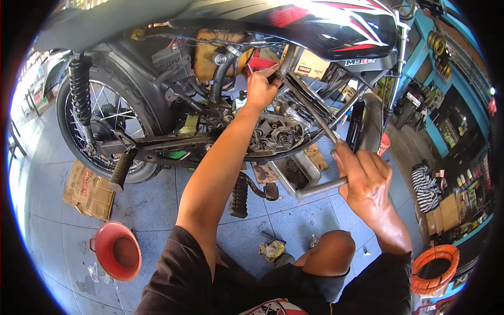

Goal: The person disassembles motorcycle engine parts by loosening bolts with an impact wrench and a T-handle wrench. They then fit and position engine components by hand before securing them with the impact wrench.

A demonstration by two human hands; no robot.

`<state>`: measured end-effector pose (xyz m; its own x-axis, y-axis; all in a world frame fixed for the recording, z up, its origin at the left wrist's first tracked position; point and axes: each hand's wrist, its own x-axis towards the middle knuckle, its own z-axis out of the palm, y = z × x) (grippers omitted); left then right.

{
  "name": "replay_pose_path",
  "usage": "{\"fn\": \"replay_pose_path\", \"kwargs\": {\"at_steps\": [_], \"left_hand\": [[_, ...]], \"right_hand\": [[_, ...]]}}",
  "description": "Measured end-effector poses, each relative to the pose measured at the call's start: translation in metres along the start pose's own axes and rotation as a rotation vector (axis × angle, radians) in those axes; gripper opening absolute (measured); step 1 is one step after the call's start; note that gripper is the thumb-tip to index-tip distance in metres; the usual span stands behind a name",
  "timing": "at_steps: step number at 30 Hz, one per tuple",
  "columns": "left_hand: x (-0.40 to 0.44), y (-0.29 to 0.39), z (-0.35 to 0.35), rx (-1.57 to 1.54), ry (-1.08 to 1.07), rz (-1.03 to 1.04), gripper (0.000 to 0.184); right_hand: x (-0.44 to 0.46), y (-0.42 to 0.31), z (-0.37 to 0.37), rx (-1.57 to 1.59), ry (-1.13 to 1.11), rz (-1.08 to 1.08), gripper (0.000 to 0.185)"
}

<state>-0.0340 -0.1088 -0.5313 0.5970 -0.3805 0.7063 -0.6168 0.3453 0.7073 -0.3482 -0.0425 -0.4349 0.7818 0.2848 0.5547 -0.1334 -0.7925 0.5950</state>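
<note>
Right fingers point(367, 181) clenched round bent metal bar point(319, 119), likely for leverage. Left hand point(261, 89) beside bar's upper end, perhaps steadying; can't tell how tightly closed. Opened engine point(283, 137) sits below, in motorcycle frame.

Bright daylight floods in from the far left, blowing out that edge, and white glare streaks the fuel tank point(336, 23). Soft shadows fall on the floor tiles point(294, 223). Fisheye distortion bends the sides, with black corners.
</note>
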Motion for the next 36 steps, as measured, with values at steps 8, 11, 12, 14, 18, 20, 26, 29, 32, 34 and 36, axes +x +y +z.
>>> {"fn": "replay_pose_path", "kwargs": {"at_steps": [8, 11, 12, 14, 18, 20, 26, 29, 32, 34, 36], "left_hand": [[0.003, -0.011, 0.005, 0.072, 0.067, 0.142, 0.039], [0.001, -0.006, 0.006, 0.077, 0.075, 0.169, 0.039], [0.001, -0.006, 0.006, 0.102, 0.098, 0.19, 0.039], [0.001, -0.007, 0.009, 0.112, 0.124, 0.277, 0.04], [0.001, -0.004, 0.011, 0.157, 0.115, 0.281, 0.042], [0.001, -0.003, 0.014, 0.224, 0.177, 0.324, 0.04], [0.002, 0.005, 0.012, 0.247, 0.12, 0.198, 0.04], [-0.001, 0.006, 0.008, 0.192, 0.067, 0.16, 0.04], [-0.004, -0.003, 0.01, 0.13, 0.048, 0.181, 0.041], [-0.003, -0.003, 0.01, 0.124, 0.058, 0.213, 0.043], [-0.004, 0.0, 0.013, 0.346, 0.061, 0.255, 0.046]], "right_hand": [[-0.003, -0.015, 0.009, 0.344, -0.043, 0.368, 0.036], [0.017, -0.005, -0.015, 1.236, -0.358, 1.016, 0.043], [0.016, -0.006, -0.009, 1.239, -0.346, 1.024, 0.043], [0.015, -0.01, 0.004, 0.979, -0.131, 0.603, 0.049], [0.016, -0.021, 0.038, 1.67, 0.161, 0.502, 0.054], [0.021, -0.023, 0.034, 1.736, 0.272, 0.585, 0.048], [0.014, -0.029, 0.031, 1.238, 0.632, 0.858, 0.036], [0.014, -0.027, 0.026, 1.257, 0.641, 0.94, 0.035], [0.022, -0.03, 0.02, 1.245, 0.706, 0.983, 0.035], [0.017, -0.033, 0.026, 1.118, 0.846, 0.914, 0.035], [0.005, -0.03, 0.035, 1.04, 0.908, 0.824, 0.036]]}}
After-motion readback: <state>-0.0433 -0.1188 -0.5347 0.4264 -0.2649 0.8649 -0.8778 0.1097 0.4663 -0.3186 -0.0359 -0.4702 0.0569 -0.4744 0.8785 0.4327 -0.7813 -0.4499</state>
